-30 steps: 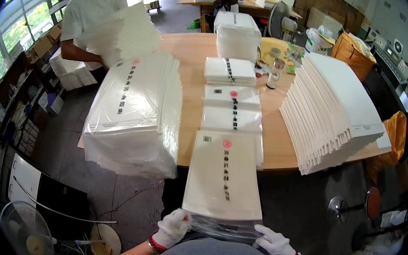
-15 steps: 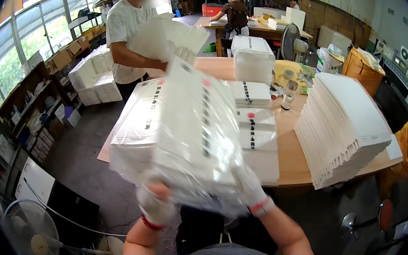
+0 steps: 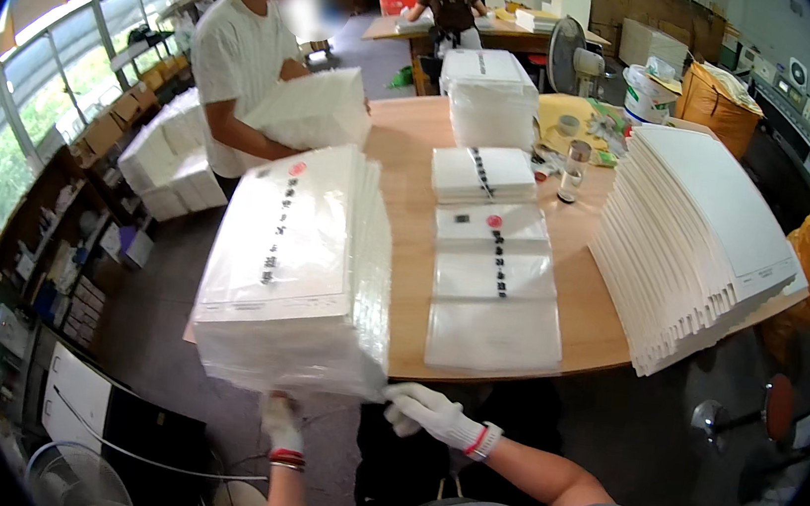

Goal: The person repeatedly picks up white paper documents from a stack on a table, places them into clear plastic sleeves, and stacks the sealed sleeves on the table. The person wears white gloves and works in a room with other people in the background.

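Note:
A tall stack of printed white paper bags (image 3: 276,248) in clear plastic wrapping (image 3: 357,368) lies at the table's left front corner, its front overhanging the edge. My left hand (image 3: 282,426), in a white knit glove, is just below the front of the stack; its fingertips are partly hidden there. At the stack's near right corner, my gloved right hand (image 3: 436,415) has its fingers bent together against the loose plastic. Right of the stack lie a flat clear-wrapped pack with a red emblem (image 3: 494,283) and a smaller white pack (image 3: 484,174) behind it.
A high stack of white sheets (image 3: 708,228) stands on the table's right. Behind are a wrapped block (image 3: 488,98), a clear jar (image 3: 574,172) and a grey fan (image 3: 565,56). Across the left side, a co-worker (image 3: 237,64) handles a white bundle (image 3: 317,108). A stool (image 3: 774,420) stands at right.
The wrapped bundle I was holding over the table has been put down on the left stack. Both hands have lowered to its front edge. The co-worker's bundle has come down onto the table side.

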`<state>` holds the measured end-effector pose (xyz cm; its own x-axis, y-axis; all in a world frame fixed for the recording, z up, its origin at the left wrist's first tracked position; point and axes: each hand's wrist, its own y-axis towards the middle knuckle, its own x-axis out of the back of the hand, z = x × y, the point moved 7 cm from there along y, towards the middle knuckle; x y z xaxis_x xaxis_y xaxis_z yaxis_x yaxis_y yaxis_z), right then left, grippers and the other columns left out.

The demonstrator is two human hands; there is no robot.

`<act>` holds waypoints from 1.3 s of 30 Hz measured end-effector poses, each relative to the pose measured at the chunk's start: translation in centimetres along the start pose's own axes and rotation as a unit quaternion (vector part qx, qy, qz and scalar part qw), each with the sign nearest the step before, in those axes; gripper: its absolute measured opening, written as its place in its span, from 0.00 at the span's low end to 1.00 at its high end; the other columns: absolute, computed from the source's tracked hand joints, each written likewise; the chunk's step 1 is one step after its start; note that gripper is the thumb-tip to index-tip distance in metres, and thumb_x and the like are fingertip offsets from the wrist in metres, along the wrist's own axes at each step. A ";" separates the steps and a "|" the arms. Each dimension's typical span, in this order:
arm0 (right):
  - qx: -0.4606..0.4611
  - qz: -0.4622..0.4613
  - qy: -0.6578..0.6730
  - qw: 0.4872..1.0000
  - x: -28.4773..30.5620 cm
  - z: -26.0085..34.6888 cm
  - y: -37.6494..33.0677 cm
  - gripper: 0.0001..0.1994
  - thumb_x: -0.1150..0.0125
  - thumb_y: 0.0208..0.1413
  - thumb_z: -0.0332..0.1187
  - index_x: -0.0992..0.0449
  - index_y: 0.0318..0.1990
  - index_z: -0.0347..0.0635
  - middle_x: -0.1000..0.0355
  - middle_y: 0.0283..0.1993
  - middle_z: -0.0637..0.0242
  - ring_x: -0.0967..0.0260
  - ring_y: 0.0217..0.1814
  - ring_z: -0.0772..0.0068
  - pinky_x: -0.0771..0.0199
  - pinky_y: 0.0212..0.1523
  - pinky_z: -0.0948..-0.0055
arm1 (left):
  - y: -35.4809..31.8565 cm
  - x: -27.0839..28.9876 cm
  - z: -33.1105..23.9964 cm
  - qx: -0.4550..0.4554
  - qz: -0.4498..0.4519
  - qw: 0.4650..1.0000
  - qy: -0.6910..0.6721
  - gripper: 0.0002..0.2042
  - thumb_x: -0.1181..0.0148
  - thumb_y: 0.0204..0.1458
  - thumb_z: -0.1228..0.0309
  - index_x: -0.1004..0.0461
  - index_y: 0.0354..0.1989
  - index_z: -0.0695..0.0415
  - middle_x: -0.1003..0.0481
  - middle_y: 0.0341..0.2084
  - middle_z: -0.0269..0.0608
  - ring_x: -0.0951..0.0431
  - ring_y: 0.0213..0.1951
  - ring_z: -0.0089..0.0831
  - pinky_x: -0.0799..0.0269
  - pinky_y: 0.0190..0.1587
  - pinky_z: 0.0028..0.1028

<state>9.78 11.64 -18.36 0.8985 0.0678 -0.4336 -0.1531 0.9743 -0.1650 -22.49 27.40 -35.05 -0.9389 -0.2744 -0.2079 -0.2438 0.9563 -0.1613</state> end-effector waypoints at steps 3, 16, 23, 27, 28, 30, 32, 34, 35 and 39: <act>-0.090 -0.101 -0.021 0.991 6.9 -4.7 -5.4 0.17 0.54 0.61 0.38 0.35 0.52 0.36 0.29 0.37 0.61 0.29 0.34 0.75 0.26 0.37 0.75 | -13.8 -17.3 0.2 -0.180 0.365 0.809 0.423 0.05 0.48 0.44 0.72 0.27 0.28 0.56 0.26 0.29 0.46 0.27 0.35 0.44 0.31 0.37 0.36; -0.128 -0.250 0.023 0.960 17.6 -6.9 -13.5 0.18 0.50 0.59 0.38 0.34 0.51 0.35 0.30 0.36 0.62 0.30 0.34 0.74 0.25 0.36 0.71 | -17.2 -45.7 3.6 -0.190 0.527 0.713 0.422 0.07 0.48 0.49 0.69 0.27 0.31 0.59 0.27 0.27 0.43 0.28 0.35 0.35 0.32 0.36 0.32; 0.047 -0.336 0.171 0.925 21.7 0.6 -2.4 0.19 0.44 0.55 0.40 0.32 0.49 0.37 0.31 0.42 0.66 0.34 0.44 0.75 0.30 0.43 0.73 | -18.1 -47.4 0.1 -0.277 0.554 0.692 0.371 0.07 0.53 0.51 0.72 0.31 0.30 0.62 0.29 0.20 0.39 0.28 0.24 0.28 0.32 0.30 0.29; 0.066 -0.402 -0.006 0.913 24.0 1.8 -2.5 0.20 0.39 0.50 0.41 0.30 0.44 0.36 0.31 0.44 0.62 0.35 0.45 0.72 0.34 0.46 0.73 | -13.2 -46.8 2.5 -0.003 0.517 0.831 0.203 0.06 0.54 0.54 0.69 0.34 0.36 0.58 0.25 0.22 0.41 0.25 0.27 0.32 0.31 0.32 0.31; 0.060 -0.427 -0.147 0.890 24.4 2.4 -4.4 0.19 0.39 0.49 0.40 0.30 0.44 0.35 0.31 0.44 0.60 0.35 0.46 0.71 0.34 0.47 0.72 | -10.1 -45.7 3.3 -0.016 0.497 0.863 0.094 0.06 0.55 0.55 0.71 0.34 0.36 0.59 0.25 0.24 0.39 0.28 0.26 0.27 0.32 0.30 0.28; 0.101 -0.496 -0.354 0.786 25.0 2.7 -8.4 0.19 0.38 0.47 0.37 0.30 0.44 0.36 0.31 0.43 0.58 0.34 0.46 0.67 0.33 0.47 0.70 | -10.4 -46.6 1.1 0.048 0.473 0.873 0.110 0.06 0.56 0.55 0.72 0.34 0.36 0.60 0.25 0.27 0.39 0.28 0.27 0.26 0.32 0.32 0.26; 0.193 -0.552 -0.485 0.650 22.6 5.1 -11.3 0.19 0.36 0.44 0.31 0.31 0.44 0.37 0.30 0.41 0.55 0.32 0.46 0.62 0.31 0.46 0.67 | -12.0 -47.1 0.2 0.087 0.484 0.861 0.133 0.06 0.56 0.55 0.72 0.34 0.37 0.60 0.25 0.29 0.40 0.28 0.28 0.25 0.31 0.33 0.25; 0.300 -0.531 -0.474 0.635 17.8 8.4 -10.5 0.16 0.37 0.45 0.29 0.32 0.42 0.37 0.31 0.44 0.51 0.33 0.48 0.61 0.33 0.48 0.64 | -14.9 -47.8 0.3 0.093 0.536 0.820 0.178 0.07 0.56 0.55 0.73 0.35 0.39 0.61 0.25 0.31 0.41 0.27 0.30 0.23 0.31 0.34 0.24; 0.324 -0.511 -0.452 0.655 16.6 9.0 -9.6 0.15 0.37 0.44 0.28 0.32 0.40 0.37 0.30 0.43 0.52 0.31 0.46 0.62 0.32 0.45 0.63 | -16.5 -48.3 -1.1 0.078 0.549 0.817 0.160 0.08 0.55 0.55 0.74 0.35 0.41 0.61 0.25 0.29 0.39 0.30 0.27 0.20 0.33 0.31 0.21; 0.047 -0.366 -0.612 0.700 23.5 2.7 2.6 0.10 0.46 0.51 0.34 0.30 0.40 0.41 0.29 0.35 0.59 0.31 0.37 0.59 0.30 0.36 0.63 | -19.7 -47.9 -6.2 0.006 0.569 0.811 0.136 0.14 0.52 0.53 0.76 0.36 0.49 0.62 0.26 0.27 0.32 0.36 0.24 0.14 0.37 0.28 0.16</act>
<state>31.56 16.35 -26.60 0.4109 -0.3796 0.8289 0.5078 0.8504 0.1377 25.79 22.37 -15.90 -0.5728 0.8196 -0.0086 0.8195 0.5725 -0.0239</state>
